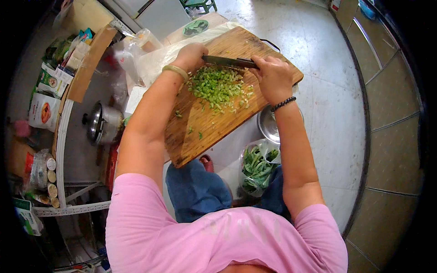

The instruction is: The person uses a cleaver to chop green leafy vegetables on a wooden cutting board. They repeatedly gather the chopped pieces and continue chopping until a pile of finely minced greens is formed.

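A kitchen knife [225, 61] lies level across the far part of a wooden cutting board [201, 136], just beyond a heap of chopped green vegetable [215, 88]. My right hand [273, 76], with a dark beaded bracelet at the wrist, is closed on its black handle. At the other end of the knife is my left hand [193, 56], below a pale bangle; its fingers are curled at the blade's tip, and whether they grip it I cannot tell. A few green bits are scattered on the near part of the board.
A metal bowl [268, 126] stands under the board's right edge, partly hidden by my forearm. Near my knees is a plastic bag of leafy greens [257, 167]. On the left are a lidded metal pot [107, 123] and a shelf [63, 153] with packaged food.
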Tool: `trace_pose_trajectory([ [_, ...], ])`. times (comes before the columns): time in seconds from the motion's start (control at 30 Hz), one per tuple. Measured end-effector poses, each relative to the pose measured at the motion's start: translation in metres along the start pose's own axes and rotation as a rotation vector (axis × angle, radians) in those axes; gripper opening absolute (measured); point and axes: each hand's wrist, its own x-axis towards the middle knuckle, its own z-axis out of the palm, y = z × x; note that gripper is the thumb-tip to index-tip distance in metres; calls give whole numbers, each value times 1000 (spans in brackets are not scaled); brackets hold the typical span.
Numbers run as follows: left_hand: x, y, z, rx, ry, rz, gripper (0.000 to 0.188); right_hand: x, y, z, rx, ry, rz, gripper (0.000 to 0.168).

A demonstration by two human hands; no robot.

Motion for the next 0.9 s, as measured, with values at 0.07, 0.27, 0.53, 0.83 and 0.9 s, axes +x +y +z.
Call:
trace_pose_trajectory([
  [0.07,-2,-12,4,-10,5,46,16,-1,-10,-10,40,-59,20,20],
  [0.27,-20,1,-13,45,7,176,14,-6,-12,-26,106,-104,35,21],
  [0.53,-46,8,-11,25,-45,57,12,-13,-15,-31,150,-156,49,23],
  [0.83,-45,29,-31,205,14,118,11,-18,11,-20,342,-144,107,27],
  [0.9,-53,36,-37,185,24,102,12,-16,11,-30,323,-146,86,28],
])
